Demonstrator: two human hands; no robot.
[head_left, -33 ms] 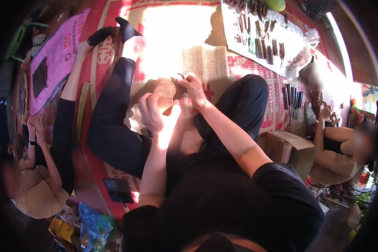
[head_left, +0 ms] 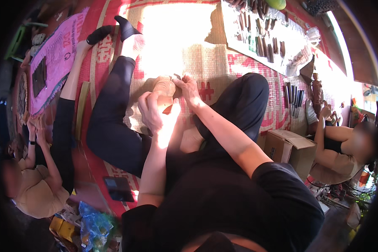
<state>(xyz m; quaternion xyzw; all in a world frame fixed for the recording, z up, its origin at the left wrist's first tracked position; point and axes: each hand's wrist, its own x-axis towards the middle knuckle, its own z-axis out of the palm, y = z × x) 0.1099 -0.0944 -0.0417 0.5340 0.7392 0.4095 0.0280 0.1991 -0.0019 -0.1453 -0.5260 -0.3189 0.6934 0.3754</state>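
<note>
A pale wooden carving (head_left: 164,87) with ridged, rounded grooves stands above my lap, over the mat. Fingers and thumb of my left hand (head_left: 157,112) wrap round its lower end, where a flat cut face shows near the thumb. Beside the carving's upper right edge is my right hand (head_left: 189,91), its fingers pinched together close to the wood. Whatever small piece it holds is too hidden to name. Both forearms come up across my dark trousers.
Rows of wood-handled carving tools (head_left: 264,46) lie on a white sheet at the far right, with more dark-handled tools (head_left: 294,98) nearer. A cardboard box (head_left: 287,149) stands at my right. A phone (head_left: 118,189) lies at lower left. People sit on both sides.
My right hand has shifted slightly to the left, toward the carving. The small dark tip that showed at its fingers is no longer plain. My left hand holds its place.
</note>
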